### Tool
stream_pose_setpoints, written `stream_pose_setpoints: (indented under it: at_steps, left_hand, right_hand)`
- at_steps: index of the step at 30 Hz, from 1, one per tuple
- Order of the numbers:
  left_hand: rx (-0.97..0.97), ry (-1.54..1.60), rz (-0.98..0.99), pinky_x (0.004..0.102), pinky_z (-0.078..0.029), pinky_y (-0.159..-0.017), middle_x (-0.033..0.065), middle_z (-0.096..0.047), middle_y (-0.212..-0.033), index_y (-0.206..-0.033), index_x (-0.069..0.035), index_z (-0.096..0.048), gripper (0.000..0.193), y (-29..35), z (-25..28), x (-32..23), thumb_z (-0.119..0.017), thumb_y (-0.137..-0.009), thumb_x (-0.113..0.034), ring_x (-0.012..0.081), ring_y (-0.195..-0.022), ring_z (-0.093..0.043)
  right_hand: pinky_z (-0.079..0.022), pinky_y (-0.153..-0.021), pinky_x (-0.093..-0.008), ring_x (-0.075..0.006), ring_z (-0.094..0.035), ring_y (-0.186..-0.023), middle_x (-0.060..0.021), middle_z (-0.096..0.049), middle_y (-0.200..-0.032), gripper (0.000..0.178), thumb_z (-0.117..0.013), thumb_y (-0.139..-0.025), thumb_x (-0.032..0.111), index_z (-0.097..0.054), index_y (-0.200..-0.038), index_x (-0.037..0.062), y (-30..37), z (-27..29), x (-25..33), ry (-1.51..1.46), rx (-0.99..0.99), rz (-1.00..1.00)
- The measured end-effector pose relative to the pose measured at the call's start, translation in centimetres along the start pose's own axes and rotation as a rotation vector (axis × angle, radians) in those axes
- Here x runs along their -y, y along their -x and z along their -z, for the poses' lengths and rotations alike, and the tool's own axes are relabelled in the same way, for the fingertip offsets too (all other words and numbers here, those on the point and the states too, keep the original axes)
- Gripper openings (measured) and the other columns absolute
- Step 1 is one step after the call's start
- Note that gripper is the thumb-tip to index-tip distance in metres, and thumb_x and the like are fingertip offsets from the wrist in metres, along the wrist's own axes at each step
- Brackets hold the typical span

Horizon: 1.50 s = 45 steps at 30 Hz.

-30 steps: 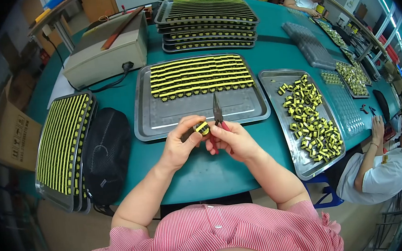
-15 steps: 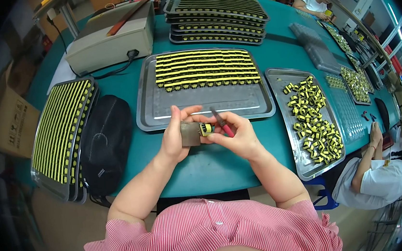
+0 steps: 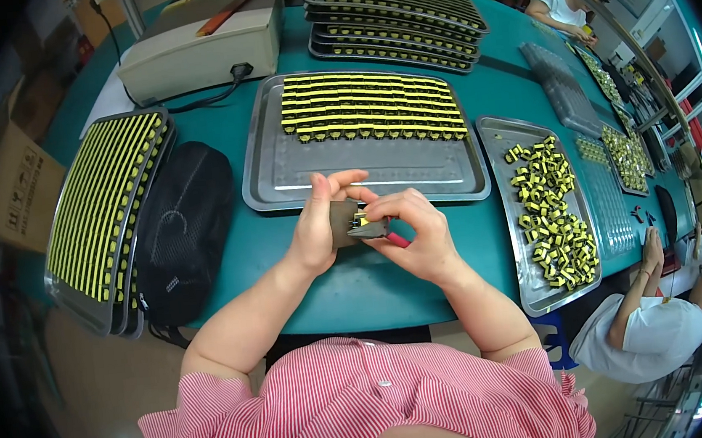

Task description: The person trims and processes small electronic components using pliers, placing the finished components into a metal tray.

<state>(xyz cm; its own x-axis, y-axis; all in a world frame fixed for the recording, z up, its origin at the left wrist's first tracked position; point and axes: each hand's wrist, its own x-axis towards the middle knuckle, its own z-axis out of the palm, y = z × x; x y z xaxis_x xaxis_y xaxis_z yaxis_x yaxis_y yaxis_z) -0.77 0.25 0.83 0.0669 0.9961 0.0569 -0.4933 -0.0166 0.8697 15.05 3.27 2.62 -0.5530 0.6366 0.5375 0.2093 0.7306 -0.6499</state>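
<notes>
My left hand (image 3: 312,238) is closed around a flat grey-brown piece (image 3: 340,224), its upper fingers stretched past it. Beside that piece, between my two hands, is a small yellow-and-black coil component (image 3: 358,217), partly covered by fingers. My right hand (image 3: 425,234) grips a red-handled pair of pliers (image 3: 369,230), whose dark jaws point left at the component's near side. Whether the jaws touch its pins is too small to tell. Just beyond my hands lies a metal tray (image 3: 279,175) with tight rows of similar components (image 3: 369,103) on its far part.
To the right, another tray (image 3: 502,204) holds loose components (image 3: 555,216). Filled trays (image 3: 399,12) are stacked at the back, more trays (image 3: 102,218) at left by a black bag (image 3: 183,227). A beige box-shaped device (image 3: 200,52) stands back left. Co-workers (image 3: 645,330) sit at right.
The pliers have turned in my right hand: their dark tip pointed up and away, and now the jaws lie across at the component. My head view has shifted slightly.
</notes>
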Motion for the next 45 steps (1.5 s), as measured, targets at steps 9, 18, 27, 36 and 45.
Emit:
stream_pose_setpoints:
  at_steps: [9,18,27,36,45]
  left_hand:
    - [0.152,-0.28,-0.128,0.0261,-0.046,-0.07,0.0128,-0.048,-0.106,-0.128,-0.001,-0.031,0.078,0.4,0.2,0.0,-0.015,-0.086,-0.064,0.0171,-0.081,-0.056]
    - [0.247,-0.173,-0.118,0.0256,-0.044,-0.075,0.0136,-0.046,-0.111,-0.13,-0.002,-0.028,0.08,0.5,0.2,0.2,-0.016,-0.084,-0.066,0.0168,-0.09,-0.054]
    - [0.274,0.006,-0.099,0.0277,-0.045,-0.077,0.0148,-0.048,-0.111,-0.129,0.0,-0.03,0.075,0.4,-0.4,0.4,-0.012,-0.088,-0.06,0.0181,-0.089,-0.054]
    - [0.286,-0.024,-0.059,0.0308,-0.041,-0.087,0.0147,-0.049,-0.113,-0.128,0.001,-0.032,0.08,0.5,0.0,0.6,-0.014,-0.085,-0.064,0.0204,-0.102,-0.051]
    - [0.239,-0.119,-0.045,0.0295,-0.043,-0.085,0.0148,-0.051,-0.111,-0.127,0.0,-0.034,0.071,0.2,0.3,0.9,-0.02,-0.089,-0.058,0.019,-0.098,-0.053]
  right_hand:
    - [-0.043,-0.063,-0.0302,-0.0215,-0.056,-0.072,-0.0038,-0.06,-0.082,0.041,-0.068,-0.046,-0.006,-0.057,-0.084,0.0073,0.4,-0.5,0.2,0.176,-0.08,0.198]
    - [-0.041,-0.059,-0.0333,-0.023,-0.054,-0.069,-0.0049,-0.058,-0.083,0.039,-0.068,-0.049,-0.003,-0.058,-0.086,0.0077,0.4,-0.7,1.1,0.167,-0.128,0.275]
    - [-0.043,-0.062,-0.0295,-0.0197,-0.055,-0.067,-0.0047,-0.06,-0.083,0.045,-0.064,-0.044,-0.007,-0.059,-0.087,0.0059,0.5,-0.6,1.2,0.145,-0.137,0.29]
    - [-0.043,-0.06,-0.0305,-0.0208,-0.056,-0.066,-0.0051,-0.06,-0.081,0.043,-0.064,-0.045,-0.008,-0.059,-0.086,0.005,0.5,-1.1,1.4,0.172,-0.148,0.296]
    - [-0.042,-0.059,-0.0321,-0.0234,-0.056,-0.068,-0.006,-0.059,-0.081,0.04,-0.064,-0.048,-0.007,-0.057,-0.085,0.0054,0.7,-1.7,1.0,0.199,-0.194,0.28]
